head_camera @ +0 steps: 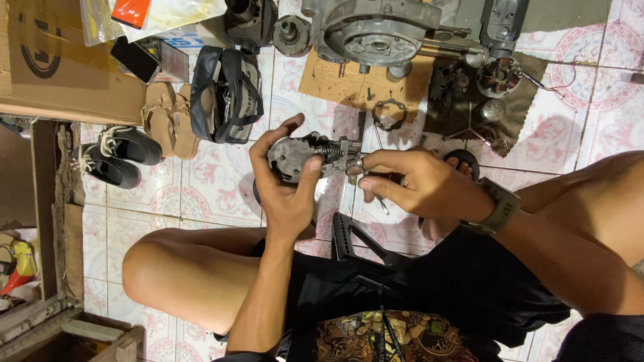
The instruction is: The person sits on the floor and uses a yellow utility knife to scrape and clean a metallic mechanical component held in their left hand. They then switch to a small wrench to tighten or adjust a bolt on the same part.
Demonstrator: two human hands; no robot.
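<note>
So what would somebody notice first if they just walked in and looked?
Probably the grey metal machine part in the middle, gripped by the left hand while the right hand pinches its end. Next, the big engine casing on the tiled floor at the top, and the black bag beside tan sandals.

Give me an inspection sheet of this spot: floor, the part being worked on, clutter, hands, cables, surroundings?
Surface: patterned pink and white floor tiles, with a cardboard sheet under some parts.
Job's things: a grey metal assembly with a spring, held over the floor.
Clutter: engine casing, wound coil part, gasket ring, dark rag.
Hands: left hand grips the assembly; right hand, with a wristwatch, pinches a small piece at its end.
Cables: thin wires from the coil part.
Surroundings: black bag, tan sandals, dark shoes, cardboard box.
</note>
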